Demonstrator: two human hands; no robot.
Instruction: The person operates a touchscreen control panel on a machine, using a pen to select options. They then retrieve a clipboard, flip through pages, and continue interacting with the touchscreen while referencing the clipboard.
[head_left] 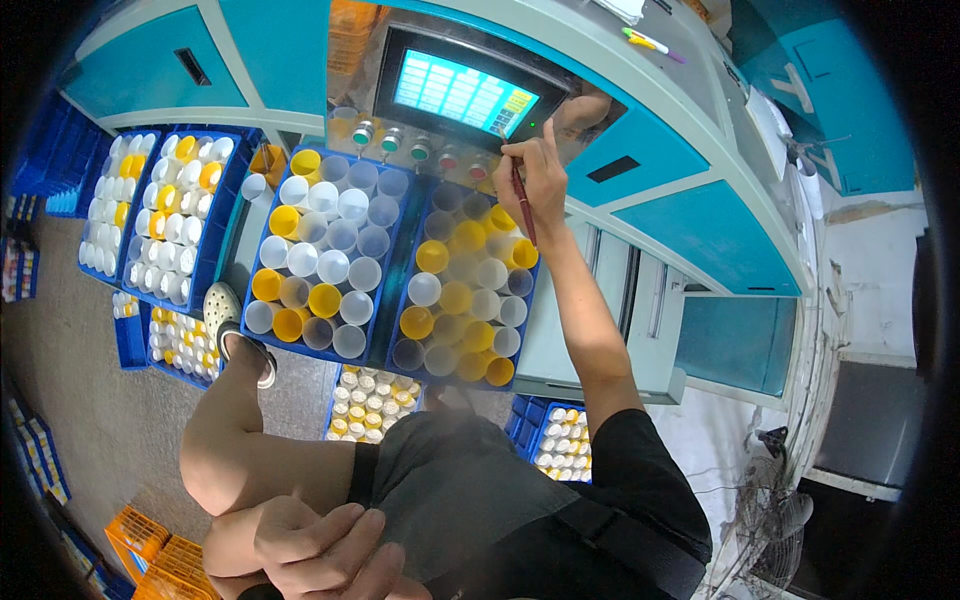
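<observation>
My right hand (537, 180) is closed round a dark red pen (522, 200) in front of the control panel. Its fingertips are at the lower right corner of the lit touch screen (462, 92). Below the screen runs a row of green and red push buttons (420, 148). My left hand (320, 552) is near my bent knee at the bottom, fingers curled together with nothing showing in them. Between me and the panel stand two blue crates, a left crate (377, 330) and a right crate (398, 310), both filled with white and yellow cups.
More blue crates (225, 220) of white and yellow pieces stand at the left. Others are on the floor by my legs. Orange crates (165, 570) lie at the lower left. A fan (765, 520) stands at the lower right. Markers (652, 44) rest on the machine top.
</observation>
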